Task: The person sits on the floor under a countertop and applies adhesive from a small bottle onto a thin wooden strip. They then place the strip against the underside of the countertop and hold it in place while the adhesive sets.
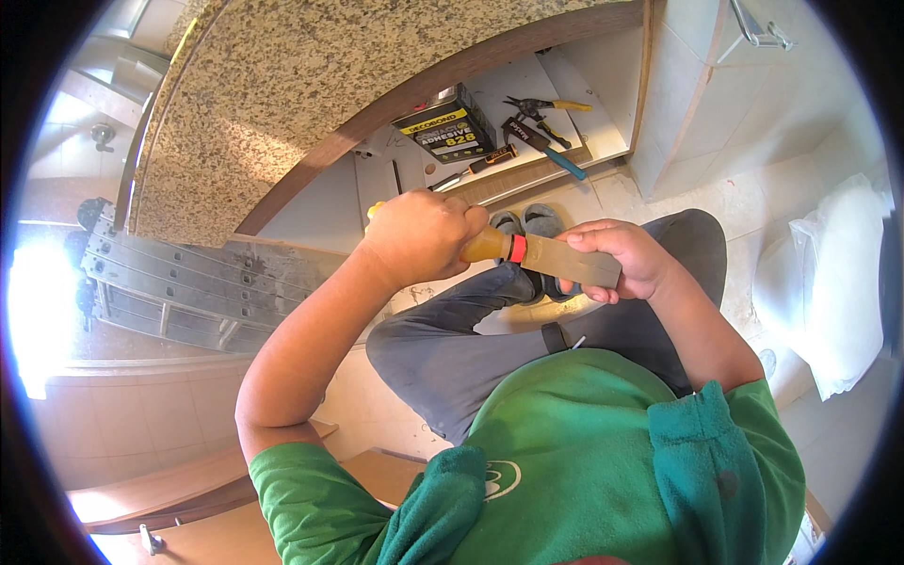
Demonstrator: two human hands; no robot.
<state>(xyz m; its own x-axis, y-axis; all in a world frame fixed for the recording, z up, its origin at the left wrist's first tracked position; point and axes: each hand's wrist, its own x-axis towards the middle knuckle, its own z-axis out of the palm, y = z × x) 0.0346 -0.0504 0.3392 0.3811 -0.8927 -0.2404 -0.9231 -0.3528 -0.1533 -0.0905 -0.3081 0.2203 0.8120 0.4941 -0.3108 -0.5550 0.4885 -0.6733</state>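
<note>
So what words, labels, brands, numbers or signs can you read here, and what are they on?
Black container with a yellow band: large, legible lettering and a number; I won't copy them out.
Orange-and-black handle: pale marks, too small to read.
Teal-handled tool: pale print, too small to read.
Green shirt: partly covered white emblem, no readable word.
Wide-bladed tool: none visible.

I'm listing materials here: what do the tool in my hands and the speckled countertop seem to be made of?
Tool handle: probably smooth plastic, being yellow and slightly translucent-looking. 
Tool blade: likely dull metal, flat, straight-edged and grey-brown; its look leaves that open. 
Countertop: seemingly smooth stone, perhaps granite, from its dense speckle; an engineered lookalike is possible.
</note>
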